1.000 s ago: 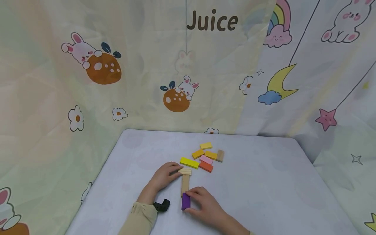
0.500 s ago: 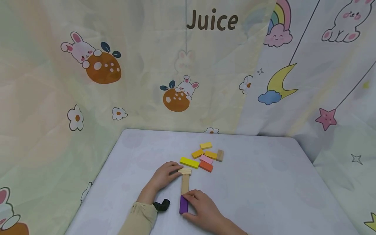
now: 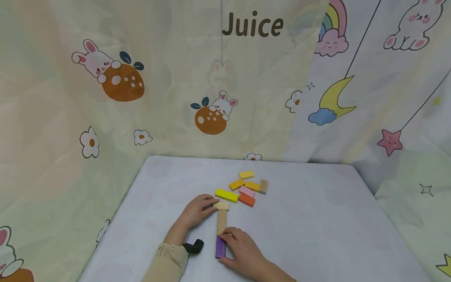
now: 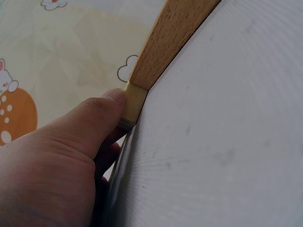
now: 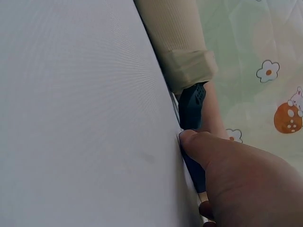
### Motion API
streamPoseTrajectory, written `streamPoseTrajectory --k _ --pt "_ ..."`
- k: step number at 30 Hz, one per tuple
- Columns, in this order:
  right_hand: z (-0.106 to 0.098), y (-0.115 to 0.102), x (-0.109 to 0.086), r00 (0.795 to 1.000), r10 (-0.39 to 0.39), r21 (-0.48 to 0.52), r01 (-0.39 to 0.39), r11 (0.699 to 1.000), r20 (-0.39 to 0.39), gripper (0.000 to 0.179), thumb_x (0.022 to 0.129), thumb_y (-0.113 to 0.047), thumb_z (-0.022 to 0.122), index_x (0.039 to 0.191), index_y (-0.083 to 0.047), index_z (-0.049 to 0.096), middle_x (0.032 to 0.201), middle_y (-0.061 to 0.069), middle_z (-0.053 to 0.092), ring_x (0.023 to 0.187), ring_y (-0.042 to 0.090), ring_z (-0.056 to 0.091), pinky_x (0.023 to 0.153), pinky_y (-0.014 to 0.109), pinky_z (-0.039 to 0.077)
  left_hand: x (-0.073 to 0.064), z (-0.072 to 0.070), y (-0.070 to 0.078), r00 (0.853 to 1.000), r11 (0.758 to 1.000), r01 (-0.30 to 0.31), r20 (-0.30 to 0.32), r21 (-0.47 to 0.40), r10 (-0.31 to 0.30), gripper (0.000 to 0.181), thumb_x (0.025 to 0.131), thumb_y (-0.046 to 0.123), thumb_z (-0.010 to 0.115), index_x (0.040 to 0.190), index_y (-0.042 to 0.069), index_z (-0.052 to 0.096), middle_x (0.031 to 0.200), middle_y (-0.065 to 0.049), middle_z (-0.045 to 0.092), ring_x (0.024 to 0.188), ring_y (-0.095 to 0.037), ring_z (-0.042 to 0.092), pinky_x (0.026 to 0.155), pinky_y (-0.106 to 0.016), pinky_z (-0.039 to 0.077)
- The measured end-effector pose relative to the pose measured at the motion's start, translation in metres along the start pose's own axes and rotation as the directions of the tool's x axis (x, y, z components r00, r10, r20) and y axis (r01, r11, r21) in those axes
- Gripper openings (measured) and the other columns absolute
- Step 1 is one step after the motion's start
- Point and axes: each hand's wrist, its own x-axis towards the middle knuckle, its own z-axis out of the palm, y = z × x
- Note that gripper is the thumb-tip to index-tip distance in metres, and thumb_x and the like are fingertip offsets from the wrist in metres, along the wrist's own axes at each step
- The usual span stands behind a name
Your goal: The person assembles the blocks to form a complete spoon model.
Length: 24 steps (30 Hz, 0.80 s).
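Pinched lengthwise between curled thumb and fingers of the right hand [image 3: 243, 249], thumb at the near end: a purple block [image 3: 220, 247], resting on the pale table [image 3: 310, 219], closer to the table's left edge than to its right. In line with the purple block's far end, touching or very nearly: a tan block [image 3: 221, 222], pointing toward the table's far edge. Across the tan block's far end, touching it and forming a T: a pale crosswise piece [image 3: 222, 206], lined along its length, one block or several hard to tell. At that piece's left end, gripped between thumb and fingers: the left hand [image 3: 197, 211]. Around the left wrist, a black device [image 3: 194, 246]; behind it, a beige sleeve [image 3: 167, 262]. Farther out, toward the middle of the table's far edge, a loose cluster: nearest the left hand, a bright yellow block [image 3: 226, 195]; just right of it, an orange-red block [image 3: 246, 199]; behind that, a pink block [image 3: 247, 191]; farther back, a left amber block [image 3: 236, 185] and a right amber block [image 3: 251, 186], with a brown wooden block [image 3: 263, 187] against the latter's right end; closest to the far edge, a light yellow block [image 3: 246, 175]. Beyond that edge, a pastel backdrop [image 3: 169, 78] with cartoon bunnies, flowers and the word "Juice".
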Motion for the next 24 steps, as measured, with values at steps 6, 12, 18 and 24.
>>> streamPoseTrajectory --k 6,12,18,24 --pt "-0.0009 -0.0006 0.0010 1.000 0.002 0.008 -0.002 1.000 0.002 0.066 0.085 -0.070 0.060 0.136 -0.029 0.055 0.135 -0.011 0.050 0.117 0.007 0.051 0.100 0.038 0.051 0.0008 0.0006 -0.0010 1.000 1.000 0.001 -0.006 0.008 -0.001 0.034 0.096 0.045 0.061 0.129 0.036 0.065 0.128 0.007 0.062 0.124 -0.017 0.056 0.108 -0.043 0.047" --pt "-0.0020 -0.0013 0.0014 1.000 0.005 0.023 -0.005 1.000 0.012 0.066 0.084 -0.069 0.062 0.137 -0.029 0.055 0.135 -0.011 0.050 0.117 0.007 0.051 0.101 0.038 0.051 0.0005 0.0009 -0.0018 1.000 1.000 0.000 -0.003 0.005 0.000 0.035 0.096 0.044 0.062 0.129 0.035 0.065 0.128 0.006 0.062 0.124 -0.018 0.056 0.108 -0.044 0.047" --pt "-0.0023 0.0009 0.0018 0.999 0.012 0.042 -0.014 0.999 0.035 0.069 0.082 -0.070 0.063 0.138 -0.031 0.053 0.136 -0.011 0.049 0.118 0.007 0.051 0.102 0.038 0.050 0.0005 0.0008 -0.0016 1.000 1.000 0.002 -0.001 0.006 -0.002 0.034 0.096 0.044 0.062 0.129 0.035 0.066 0.128 0.006 0.062 0.124 -0.018 0.056 0.108 -0.044 0.047" --pt "-0.0030 0.0050 0.0018 0.998 0.007 0.097 -0.013 0.995 0.057 0.073 0.080 -0.073 0.062 0.141 -0.035 0.049 0.137 -0.012 0.047 0.119 0.007 0.049 0.103 0.039 0.050 0.0010 0.0018 -0.0026 1.000 1.000 0.000 -0.007 -0.003 0.000 0.034 0.096 0.045 0.062 0.128 0.036 0.066 0.127 0.007 0.062 0.123 -0.017 0.057 0.108 -0.044 0.047"
